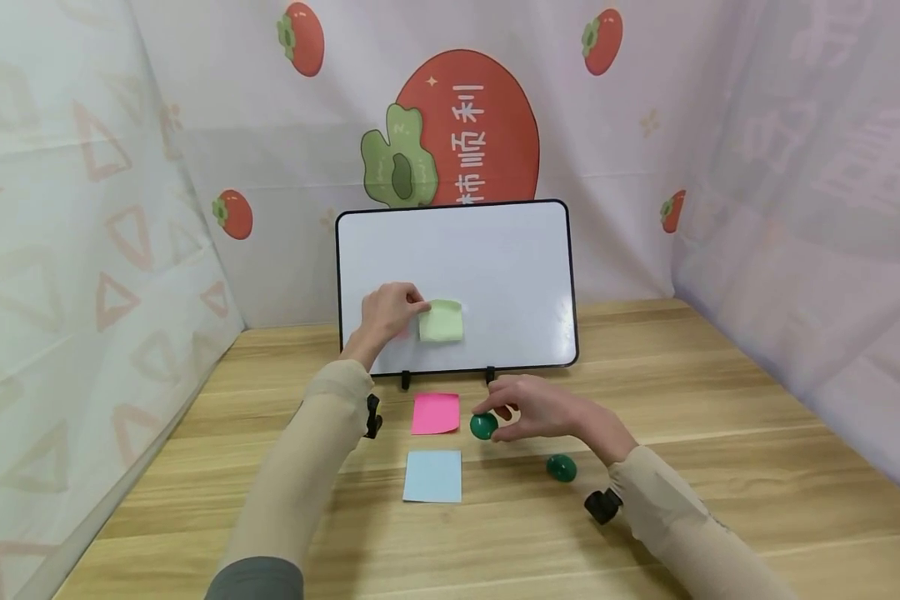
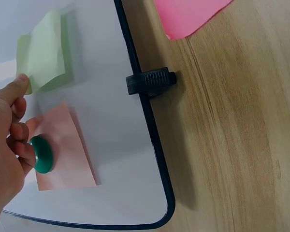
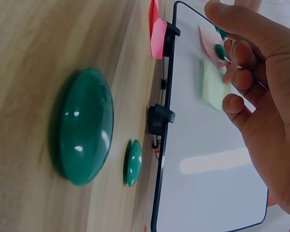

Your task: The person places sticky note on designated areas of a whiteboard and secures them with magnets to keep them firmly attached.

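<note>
My left hand (image 1: pixel 392 312) pinches the upper left corner of a light green sticky note (image 1: pixel 442 322) against the whiteboard (image 1: pixel 510 275). Just beside that hand, a salmon sticky note (image 2: pixel 67 159) lies on the board under a green oval magnet (image 2: pixel 42 154). Above the table, my right hand (image 1: pixel 532 407) holds another green magnet (image 1: pixel 483 426) between thumb and fingers. Two more green magnets, a nearer one (image 3: pixel 87 126) and a farther one (image 3: pixel 134 163), lie on the table in the right wrist view.
A bright pink note (image 1: pixel 436 414) lies on the wooden table (image 1: pixel 720 467) before the board, with a light blue note (image 1: pixel 432 477) nearer me. Black clip feet (image 1: pixel 406 380) hold up the board. Behind it hangs a printed cloth (image 1: pixel 622 150).
</note>
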`<state>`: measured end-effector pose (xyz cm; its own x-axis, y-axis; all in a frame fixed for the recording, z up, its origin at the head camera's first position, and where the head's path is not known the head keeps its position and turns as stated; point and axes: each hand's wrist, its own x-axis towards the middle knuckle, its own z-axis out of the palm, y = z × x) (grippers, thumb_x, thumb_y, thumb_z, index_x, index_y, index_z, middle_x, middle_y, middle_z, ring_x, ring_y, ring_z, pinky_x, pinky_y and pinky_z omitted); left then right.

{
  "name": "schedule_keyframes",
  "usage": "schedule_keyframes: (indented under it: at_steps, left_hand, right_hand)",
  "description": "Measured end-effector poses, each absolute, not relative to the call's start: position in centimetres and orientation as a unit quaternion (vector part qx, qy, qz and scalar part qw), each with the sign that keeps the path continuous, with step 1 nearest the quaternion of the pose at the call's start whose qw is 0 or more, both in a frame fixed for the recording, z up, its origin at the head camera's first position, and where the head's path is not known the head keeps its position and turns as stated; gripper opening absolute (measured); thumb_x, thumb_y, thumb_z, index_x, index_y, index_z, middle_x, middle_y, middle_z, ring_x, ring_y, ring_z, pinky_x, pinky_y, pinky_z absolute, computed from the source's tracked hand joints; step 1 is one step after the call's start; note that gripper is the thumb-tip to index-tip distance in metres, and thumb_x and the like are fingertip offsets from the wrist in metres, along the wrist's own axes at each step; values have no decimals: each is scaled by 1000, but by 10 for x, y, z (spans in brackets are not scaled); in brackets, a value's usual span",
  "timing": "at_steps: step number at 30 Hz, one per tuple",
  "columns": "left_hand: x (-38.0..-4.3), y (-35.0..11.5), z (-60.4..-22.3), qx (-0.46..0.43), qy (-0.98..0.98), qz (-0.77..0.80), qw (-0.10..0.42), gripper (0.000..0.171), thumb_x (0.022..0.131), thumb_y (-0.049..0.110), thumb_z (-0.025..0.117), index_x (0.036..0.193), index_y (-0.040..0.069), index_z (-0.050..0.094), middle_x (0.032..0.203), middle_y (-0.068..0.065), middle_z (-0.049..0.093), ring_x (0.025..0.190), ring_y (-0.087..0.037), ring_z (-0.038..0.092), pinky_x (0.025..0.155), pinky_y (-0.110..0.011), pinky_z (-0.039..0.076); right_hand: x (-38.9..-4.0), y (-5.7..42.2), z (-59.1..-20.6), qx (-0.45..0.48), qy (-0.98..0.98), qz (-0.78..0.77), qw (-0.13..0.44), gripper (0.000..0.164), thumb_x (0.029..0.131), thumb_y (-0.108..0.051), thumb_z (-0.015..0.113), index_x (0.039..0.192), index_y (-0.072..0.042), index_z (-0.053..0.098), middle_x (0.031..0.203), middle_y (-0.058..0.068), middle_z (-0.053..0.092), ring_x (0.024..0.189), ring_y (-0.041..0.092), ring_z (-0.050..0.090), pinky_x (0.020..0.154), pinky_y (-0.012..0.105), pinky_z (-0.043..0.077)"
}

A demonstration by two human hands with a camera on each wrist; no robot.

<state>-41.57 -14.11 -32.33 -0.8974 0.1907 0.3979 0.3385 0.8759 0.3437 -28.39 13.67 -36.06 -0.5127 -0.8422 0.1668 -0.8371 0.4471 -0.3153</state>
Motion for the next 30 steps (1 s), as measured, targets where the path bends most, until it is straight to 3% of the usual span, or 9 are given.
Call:
schedule_keyframes:
  at_steps: [6,13,20,26,30]
  left_hand:
    - [-416,-144,-325,-131,-951,-218,178,22,89,40,73,90,18,77,92,0,74,81,-19,65,71,-39,49]
    - [-417,-145,-325,-133,-949,-214,188,21,89,40,74,89,19,77,90,2,75,79,-18,65,70,-40,49]
    - [-418,-146,-325,-137,-950,-218,180,22,89,40,73,90,18,77,91,1,74,81,-18,65,71,-40,49]
    - [-419,-145,-323,-142,-950,-212,179,23,90,40,72,91,18,77,91,0,74,79,-18,64,68,-38,49]
    - [-420,-145,-321,-141,-952,-204,180,23,90,40,72,92,18,77,92,1,74,80,-18,65,68,-38,49]
  right_hand:
    - [-292,131,-360,-505,844,-178,-41,37,84,-27,81,119,-16,73,83,-6,55,76,14,53,65,18,42]
    - [-309,125,-355,-510,832,-202,-85,38,83,-21,82,119,-10,73,81,4,59,75,17,53,65,19,43]
    - [-327,116,-350,-515,821,-204,-139,37,82,-14,82,118,-7,73,78,0,55,71,9,48,63,17,42]
    - [-337,111,-343,-526,804,-212,-180,38,79,-11,84,116,-5,73,77,2,55,71,18,52,62,20,42]
    - [-346,105,-339,-525,800,-205,-206,39,78,-11,84,115,-5,73,77,4,55,72,15,50,62,21,41]
